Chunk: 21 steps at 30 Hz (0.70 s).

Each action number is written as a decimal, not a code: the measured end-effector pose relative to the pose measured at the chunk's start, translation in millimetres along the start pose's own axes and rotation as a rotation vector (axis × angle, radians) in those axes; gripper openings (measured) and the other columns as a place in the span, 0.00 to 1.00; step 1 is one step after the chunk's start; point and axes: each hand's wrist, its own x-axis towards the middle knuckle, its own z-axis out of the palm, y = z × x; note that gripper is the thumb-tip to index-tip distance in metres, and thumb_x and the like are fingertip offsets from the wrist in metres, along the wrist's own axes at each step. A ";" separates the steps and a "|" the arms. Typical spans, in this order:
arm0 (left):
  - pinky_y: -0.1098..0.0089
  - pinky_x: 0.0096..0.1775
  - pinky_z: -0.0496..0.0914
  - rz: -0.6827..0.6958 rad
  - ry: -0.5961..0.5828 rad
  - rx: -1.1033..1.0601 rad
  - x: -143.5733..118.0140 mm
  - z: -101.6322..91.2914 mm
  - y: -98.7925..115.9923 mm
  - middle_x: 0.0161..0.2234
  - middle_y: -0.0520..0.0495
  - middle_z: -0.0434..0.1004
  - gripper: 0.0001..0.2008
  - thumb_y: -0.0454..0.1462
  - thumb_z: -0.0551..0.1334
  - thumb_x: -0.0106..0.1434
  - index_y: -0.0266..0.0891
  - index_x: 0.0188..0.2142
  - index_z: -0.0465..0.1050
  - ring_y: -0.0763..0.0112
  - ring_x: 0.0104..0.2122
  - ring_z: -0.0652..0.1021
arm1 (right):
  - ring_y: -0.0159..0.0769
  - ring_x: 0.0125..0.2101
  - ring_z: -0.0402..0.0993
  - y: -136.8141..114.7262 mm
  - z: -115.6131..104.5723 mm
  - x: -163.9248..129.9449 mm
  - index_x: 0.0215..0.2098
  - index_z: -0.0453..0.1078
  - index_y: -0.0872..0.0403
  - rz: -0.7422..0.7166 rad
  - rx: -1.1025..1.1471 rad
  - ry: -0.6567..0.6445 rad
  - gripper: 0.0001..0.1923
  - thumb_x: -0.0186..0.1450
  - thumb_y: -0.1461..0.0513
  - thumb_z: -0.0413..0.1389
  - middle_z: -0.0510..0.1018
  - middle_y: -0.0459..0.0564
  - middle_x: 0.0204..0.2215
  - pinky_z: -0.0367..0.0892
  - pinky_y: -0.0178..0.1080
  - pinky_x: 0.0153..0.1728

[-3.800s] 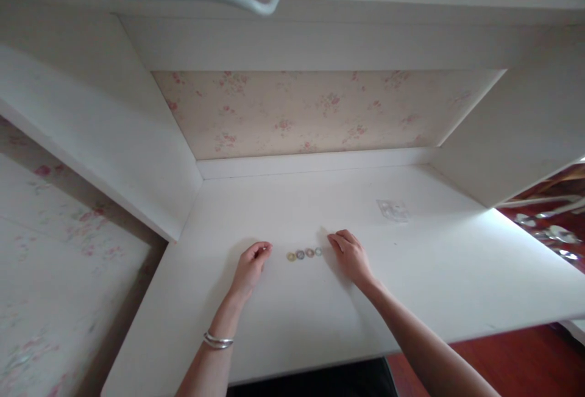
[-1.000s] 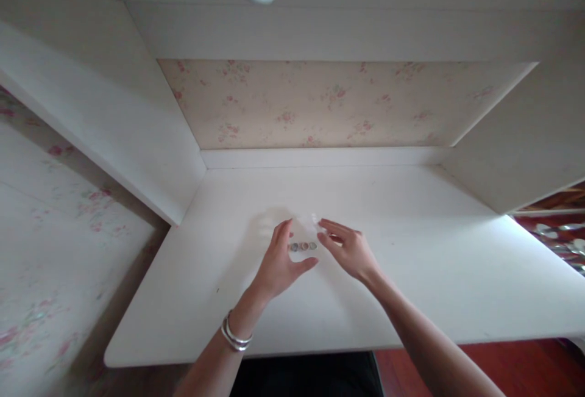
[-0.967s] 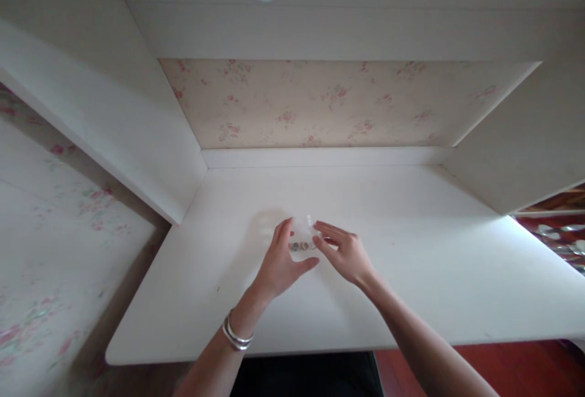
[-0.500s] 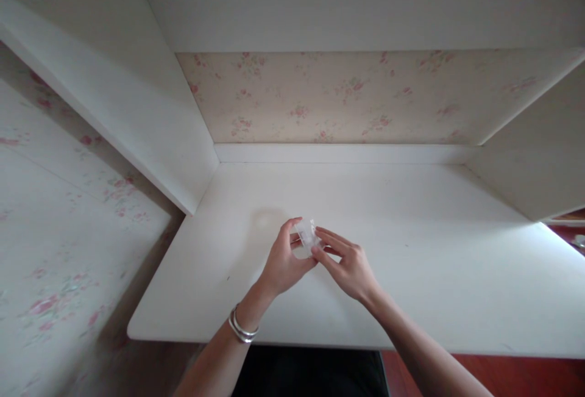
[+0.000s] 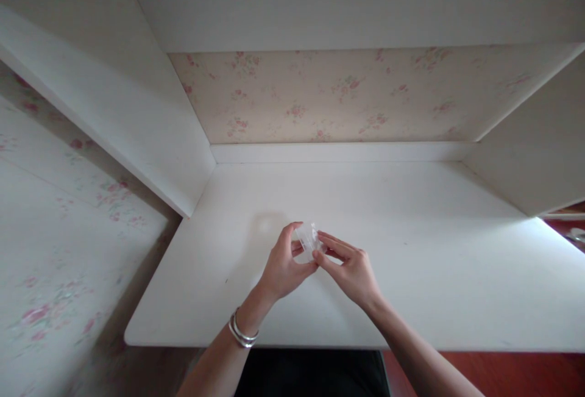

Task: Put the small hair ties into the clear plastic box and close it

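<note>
Above the middle of the white table (image 5: 388, 196), your two hands hold a small clear plastic packet (image 5: 308, 239) between them. In the earliest view it lay on the table's far right side, with your hands well apart; half a second ago they held it almost exactly as now. The fingers of your left hand (image 5: 284, 268) curve round and grasp its left side; those of your right hand (image 5: 353, 268) pinch its right. Its left edge slants from far left to near right; your fingers partly cover it, so its long axis and the way its opening points cannot be told.
</note>
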 end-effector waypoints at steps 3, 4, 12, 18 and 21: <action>0.61 0.46 0.71 -0.020 0.021 0.041 -1.5 -1.9 2.8 0.48 0.43 0.71 0.35 0.34 0.68 0.50 0.42 0.54 0.54 0.64 0.42 0.77 | 0.42 0.45 0.73 -3.0 1.7 -1.4 0.44 0.74 0.49 0.005 0.013 0.026 0.18 0.56 0.54 0.60 0.74 0.48 0.48 0.71 0.43 0.46; 0.61 0.46 0.72 -0.027 0.035 0.049 -2.0 -3.0 3.9 0.47 0.43 0.71 0.35 0.35 0.68 0.49 0.42 0.54 0.55 0.64 0.42 0.77 | 0.42 0.44 0.73 -4.5 1.3 -1.5 0.45 0.74 0.49 0.020 0.033 0.023 0.19 0.56 0.54 0.60 0.74 0.49 0.48 0.71 0.43 0.46; 0.59 0.43 0.71 -0.176 -0.022 -0.430 -4.1 -20.8 4.6 0.53 0.41 0.67 0.30 0.43 0.65 0.54 0.43 0.54 0.59 0.56 0.50 0.71 | 0.38 0.41 0.73 -10.5 -17.6 2.3 0.50 0.69 0.50 -0.025 0.116 -0.214 0.19 0.64 0.53 0.52 0.71 0.53 0.50 0.72 0.41 0.40; 0.59 0.47 0.68 -0.362 -0.235 -0.777 -8.0 -11.5 6.3 0.50 0.40 0.71 0.25 0.52 0.52 0.63 0.39 0.51 0.67 0.57 0.51 0.70 | 0.46 0.59 0.52 -10.7 -21.7 7.7 0.63 0.49 0.47 -0.381 -0.287 -0.283 0.35 0.61 0.52 0.55 0.55 0.55 0.61 0.57 0.52 0.56; 0.60 0.49 0.66 -0.349 -0.274 -0.828 -10.5 -5.8 3.5 0.47 0.40 0.73 0.26 0.54 0.51 0.62 0.37 0.49 0.69 0.59 0.48 0.72 | 0.45 0.58 0.55 -9.7 -18.5 10.5 0.63 0.49 0.47 -0.454 -0.330 -0.319 0.33 0.63 0.52 0.53 0.57 0.56 0.60 0.61 0.50 0.54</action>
